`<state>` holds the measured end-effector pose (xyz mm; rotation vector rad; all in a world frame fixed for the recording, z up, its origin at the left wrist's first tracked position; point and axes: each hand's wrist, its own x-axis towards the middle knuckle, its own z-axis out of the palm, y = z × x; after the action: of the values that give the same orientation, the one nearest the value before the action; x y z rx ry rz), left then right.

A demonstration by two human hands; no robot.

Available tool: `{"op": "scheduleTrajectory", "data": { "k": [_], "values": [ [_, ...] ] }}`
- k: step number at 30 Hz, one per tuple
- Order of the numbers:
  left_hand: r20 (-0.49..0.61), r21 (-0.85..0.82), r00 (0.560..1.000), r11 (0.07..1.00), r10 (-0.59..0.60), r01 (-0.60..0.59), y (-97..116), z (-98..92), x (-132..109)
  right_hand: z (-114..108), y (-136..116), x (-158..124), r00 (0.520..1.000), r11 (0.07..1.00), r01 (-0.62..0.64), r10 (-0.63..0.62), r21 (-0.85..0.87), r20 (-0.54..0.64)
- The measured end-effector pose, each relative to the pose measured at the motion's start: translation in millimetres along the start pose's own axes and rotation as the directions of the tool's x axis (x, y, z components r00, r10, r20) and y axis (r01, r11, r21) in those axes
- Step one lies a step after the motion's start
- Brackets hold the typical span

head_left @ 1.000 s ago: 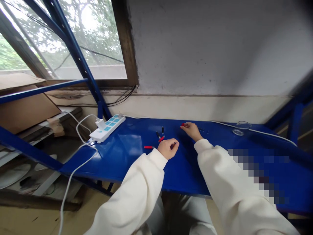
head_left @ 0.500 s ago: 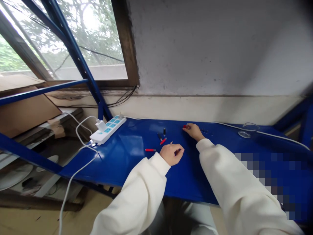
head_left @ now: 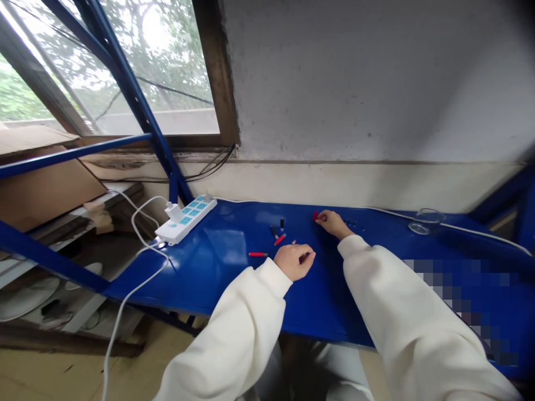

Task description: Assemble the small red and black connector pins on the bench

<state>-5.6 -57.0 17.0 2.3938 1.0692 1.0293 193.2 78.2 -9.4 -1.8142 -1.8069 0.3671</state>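
Note:
My left hand (head_left: 295, 260) rests on the blue shelf (head_left: 217, 267), curled in a fist round a small dark piece that shows between the fingers. My right hand (head_left: 333, 223) reaches farther back and pinches a small red piece (head_left: 315, 216) at its fingertips. Between and left of the hands lie a red pin (head_left: 258, 254), a red-and-black piece (head_left: 279, 239), a black piece (head_left: 273, 231) and a short black upright piece (head_left: 282, 224). A row of tiny dark bits (head_left: 353, 224) lies just right of my right hand.
A white power strip (head_left: 186, 219) with blue sockets and a plugged charger sits at the shelf's left back, its white cable (head_left: 125, 301) hanging to the floor. A clear ring-shaped item (head_left: 418, 228) and a white wire (head_left: 472, 233) lie at the right. Blue rack struts (head_left: 137, 100) cross the window.
Both hands stay nearly where they were on the shelf; the view has shifted slightly. My right hand still pinches the red piece.

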Motion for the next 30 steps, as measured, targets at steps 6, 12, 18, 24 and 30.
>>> {"op": "scheduleTrajectory", "data": {
  "k": [6, 12, 18, 24, 30],
  "values": [
    [0.01, 0.001, 1.0, 1.0, -0.014, 0.014, 1, 0.0, 0, -1, -2, 1, 1.0, 1.0, -0.009, 0.009, -0.007, 0.021],
    [0.011, 0.0, 1.0, 1.0, -0.015, 0.015, 0, -0.2, 0, -1, -2, 1, 0.999, 0.998, -0.051, 0.051, 0.04, 0.016],
    [0.023, 0.01, 0.999, 0.999, -0.032, 0.032, 1, 0.0, 0, -6, -5, -2, 0.998, 0.998, -0.056, 0.055, 0.01, 0.031],
    [0.025, 0.026, 0.999, 0.999, -0.036, 0.036, 1, 0.4, 0, -23, -12, -15, 0.985, 0.99, -0.134, 0.129, 0.043, 0.111],
    [-0.007, 0.017, 1.0, 1.0, -0.008, 0.008, 2, 1.0, -1, -41, -40, -54, 0.994, 0.994, -0.109, 0.109, -0.008, -0.03]
  ]
}}
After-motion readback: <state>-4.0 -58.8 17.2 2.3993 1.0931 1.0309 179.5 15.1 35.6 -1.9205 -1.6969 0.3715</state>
